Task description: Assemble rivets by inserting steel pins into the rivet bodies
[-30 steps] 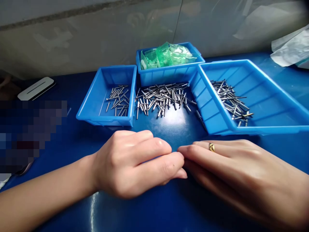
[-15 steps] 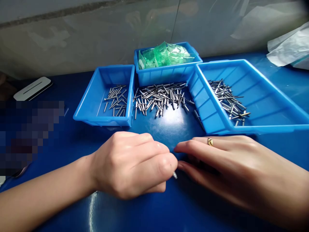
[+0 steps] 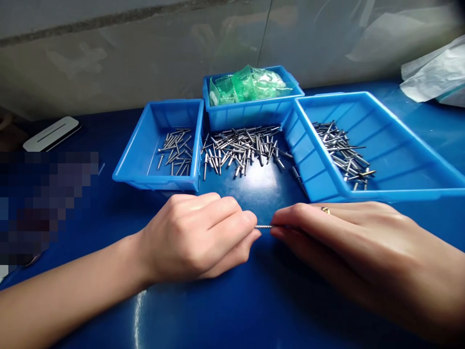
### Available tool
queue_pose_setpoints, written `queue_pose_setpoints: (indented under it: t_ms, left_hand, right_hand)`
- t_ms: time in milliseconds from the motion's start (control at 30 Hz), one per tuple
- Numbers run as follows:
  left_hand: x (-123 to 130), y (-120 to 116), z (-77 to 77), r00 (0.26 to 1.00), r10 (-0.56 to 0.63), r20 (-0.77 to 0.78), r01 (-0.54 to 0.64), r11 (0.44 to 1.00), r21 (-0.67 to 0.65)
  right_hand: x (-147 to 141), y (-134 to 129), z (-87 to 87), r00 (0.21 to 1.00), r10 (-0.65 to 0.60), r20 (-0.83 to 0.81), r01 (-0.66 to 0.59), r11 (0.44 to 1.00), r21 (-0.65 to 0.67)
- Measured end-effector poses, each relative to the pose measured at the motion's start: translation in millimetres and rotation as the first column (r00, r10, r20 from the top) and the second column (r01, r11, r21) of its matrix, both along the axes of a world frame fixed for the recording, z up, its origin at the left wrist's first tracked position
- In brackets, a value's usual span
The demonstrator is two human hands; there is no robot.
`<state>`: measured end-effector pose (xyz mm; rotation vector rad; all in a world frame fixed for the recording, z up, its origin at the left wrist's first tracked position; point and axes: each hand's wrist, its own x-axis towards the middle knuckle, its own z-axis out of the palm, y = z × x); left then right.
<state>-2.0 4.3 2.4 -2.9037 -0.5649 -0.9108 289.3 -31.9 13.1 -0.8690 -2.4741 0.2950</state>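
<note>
My left hand is closed in a pinch on one end of a thin threaded screw. The fingertips of my right hand, which wears a gold ring, meet at the screw's other end. Only the short threaded stretch between the two hands shows; both ends are covered by fingers. Beyond the hands, a loose pile of pop rivets lies on the blue table. Several screws rest in the left blue bin, and more rivets lie in the right blue bin.
A back blue bin holds green and clear plastic bags. At far left lies a white flat device, with a blurred-out patch nearer me. Crumpled white plastic sits at far right, and a grey wall stands behind.
The screw tip showed below my left fingers; now the screw lies level between both hands. My right fingertips have closed on its end, and the left hand has shifted slightly up and left.
</note>
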Motion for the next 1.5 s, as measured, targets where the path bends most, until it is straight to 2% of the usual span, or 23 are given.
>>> queue_pose_setpoints:
  t_ms: [100,200,400,467,533,633,733,800,967,1100,1200,1333,1500]
  left_hand:
    - [1,-1,1.0,1.000,0.024,-0.010,-0.024,1.000,0.014]
    - [1,1,-0.3,1.000,0.014,-0.003,-0.014,0.999,-0.040]
    - [1,2,-5.7,0.991,-0.112,0.078,0.122,0.981,-0.151]
    - [-1,0,-5.8,0.979,-0.150,0.139,0.168,0.977,-0.128]
    - [-3,-1,-2.7,0.979,-0.167,0.119,0.179,0.978,-0.105]
    - [-7,-1,3.5,0.991,-0.133,-0.015,0.128,0.976,-0.176]
    - [-7,2,2.6,0.999,-0.039,-0.020,0.038,0.997,-0.071]
    - [-5,4,-1.3,0.998,-0.025,-0.055,0.024,0.999,-0.023]
    - [-1,7,-5.6,0.996,-0.036,-0.076,0.035,0.999,-0.022]
    - [0,5,-2.8,0.999,-0.026,-0.045,0.023,0.998,-0.056]
    - [0,5,-1.2,0.998,-0.058,-0.024,0.057,0.996,-0.065]
    - [-2,7,0.3,0.994,-0.113,0.012,0.113,0.986,-0.120]
    - [-4,9,4.7,0.989,-0.148,0.008,0.148,0.981,-0.128]
  right_hand:
    - [-1,0,0.8,1.000,-0.025,-0.002,0.025,1.000,0.013]
    - [-1,-1,-3.8,1.000,-0.028,0.004,0.028,1.000,0.006]
    - [2,-7,-17.8,0.999,-0.008,-0.037,0.004,0.995,-0.101]
    - [5,-11,-20.4,0.999,0.004,-0.039,-0.011,0.987,-0.159]
    - [7,-14,-22.3,0.999,0.013,-0.047,-0.022,0.984,-0.179]
    - [9,-15,-23.8,0.998,-0.007,-0.060,-0.001,0.993,-0.121]
    - [9,-12,-21.1,0.998,-0.050,-0.031,0.048,0.998,-0.048]
    - [8,-9,-16.2,0.997,-0.077,0.020,0.077,0.997,-0.015]
    - [7,-13,-6.6,0.996,-0.040,0.075,0.043,0.999,-0.029]
    - [6,-13,-15.8,0.998,-0.053,0.037,0.053,0.999,0.012]
    - [4,-8,-21.2,0.997,-0.071,-0.019,0.072,0.996,0.058]
    - [0,-2,-12.2,1.000,-0.005,0.011,0.005,1.000,-0.011]
    - [-3,3,-2.7,1.000,0.029,-0.011,-0.029,0.999,-0.019]
